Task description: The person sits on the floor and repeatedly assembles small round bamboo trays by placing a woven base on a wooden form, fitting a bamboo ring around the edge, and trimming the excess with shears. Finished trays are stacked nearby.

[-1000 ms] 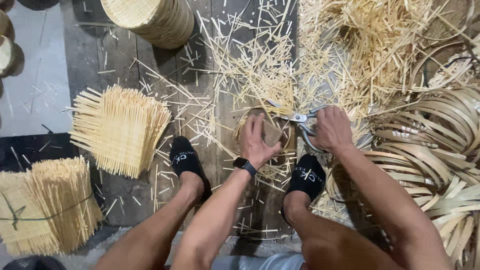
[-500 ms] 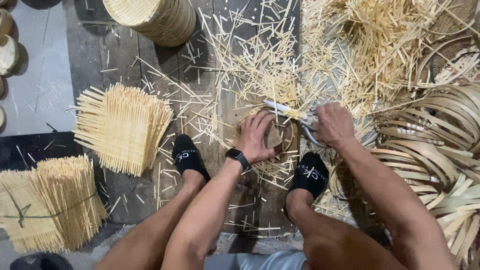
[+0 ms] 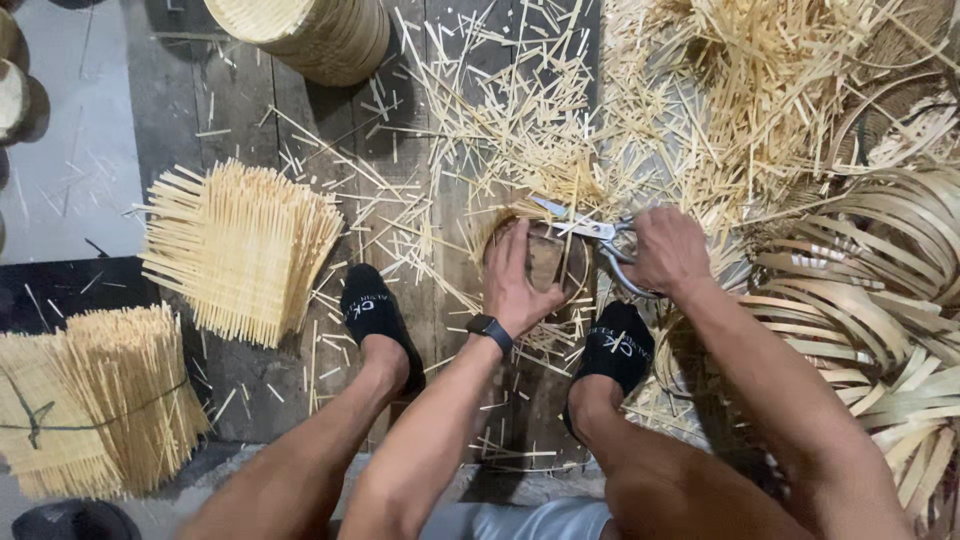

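Scissors point(image 3: 585, 228) in right hand point(image 3: 668, 250), left hand point(image 3: 518, 280) on basket point(image 3: 560, 262).

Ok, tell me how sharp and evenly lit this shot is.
Head view: sharp at the centre, with the scissors and both hands crisp; light is soft and even, shadows faint; the loose bamboo splints at upper right look slightly washed out; the edges bend a little.
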